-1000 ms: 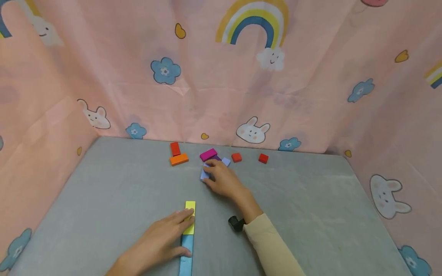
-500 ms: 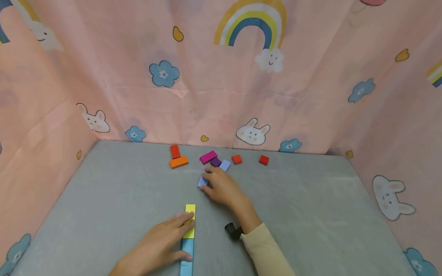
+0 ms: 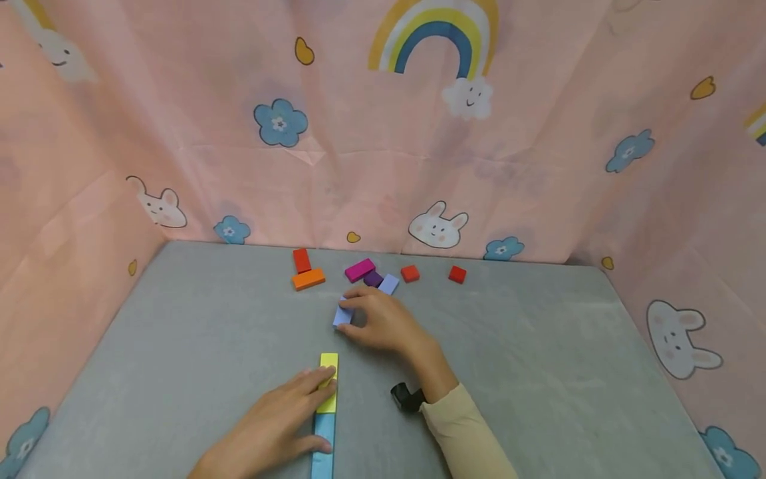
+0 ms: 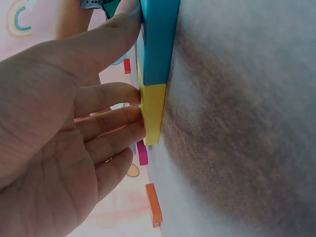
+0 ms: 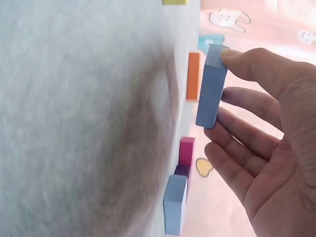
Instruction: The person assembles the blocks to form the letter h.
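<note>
My right hand pinches a light blue block between thumb and fingertips. In the right wrist view the block hangs over the grey surface. My left hand rests its fingertips on a yellow block, and its thumb touches a blue block. Yellow and blue lie end to end in a straight line, as the left wrist view also shows with the yellow block and blue block. The line's near end runs out of the head view.
Behind my right hand lie a second light blue block, a purple block and a magenta block. Left of them are an orange block and a red block. Two small red blocks lie to the right. A pink curtain encloses the table.
My right hand has moved left and slightly nearer with the light blue block, away from the other blocks. The left hand stays on the yellow and blue blocks.
</note>
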Demonstrator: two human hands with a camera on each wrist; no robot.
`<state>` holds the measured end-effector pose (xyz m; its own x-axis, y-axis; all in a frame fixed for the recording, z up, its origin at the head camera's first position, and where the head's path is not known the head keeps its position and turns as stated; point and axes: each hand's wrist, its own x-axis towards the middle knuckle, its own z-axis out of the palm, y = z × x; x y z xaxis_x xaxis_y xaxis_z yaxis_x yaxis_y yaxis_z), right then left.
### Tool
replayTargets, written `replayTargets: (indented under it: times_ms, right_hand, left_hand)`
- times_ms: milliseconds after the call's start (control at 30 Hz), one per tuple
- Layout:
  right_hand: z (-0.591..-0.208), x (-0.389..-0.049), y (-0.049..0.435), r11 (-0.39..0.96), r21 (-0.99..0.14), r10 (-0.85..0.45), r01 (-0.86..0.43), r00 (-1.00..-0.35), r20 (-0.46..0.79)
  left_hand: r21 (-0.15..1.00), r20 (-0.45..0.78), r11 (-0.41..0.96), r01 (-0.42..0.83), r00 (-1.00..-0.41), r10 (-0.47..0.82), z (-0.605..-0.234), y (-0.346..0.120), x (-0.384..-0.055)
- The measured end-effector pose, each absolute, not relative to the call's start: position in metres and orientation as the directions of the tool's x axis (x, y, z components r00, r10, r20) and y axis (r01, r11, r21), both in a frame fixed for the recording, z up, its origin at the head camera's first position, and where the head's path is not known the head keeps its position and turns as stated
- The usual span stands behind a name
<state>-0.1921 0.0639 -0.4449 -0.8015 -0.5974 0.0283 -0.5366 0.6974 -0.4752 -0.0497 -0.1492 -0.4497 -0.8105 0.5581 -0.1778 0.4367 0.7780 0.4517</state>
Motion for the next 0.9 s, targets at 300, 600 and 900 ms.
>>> replayTargets:
  times_ms: [300, 600, 900]
  right_hand:
    - [-0.445, -0.185, 0.055, 0.674, -0.456, -0.663, -0.581, -0.748, -0.026]
    - [-0.448, -0.181, 0.047, 0.650, -0.439, -0.709, -0.620, -0.703, -0.057]
    - [-0.446, -0.176, 0.046, 0.651, -0.420, -0.721, -0.632, -0.688, -0.082]
  left_hand:
    - [0.445, -0.152, 0.766, 0.464, -0.803, 0.576, -0.447, -0.148, -0.050]
    - [0.426, -0.129, 0.767, 0.480, -0.807, 0.576, -0.448, -0.148, -0.049]
    - [0.430, -0.147, 0.766, 0.477, -0.800, 0.581, -0.447, -0.149, -0.050]
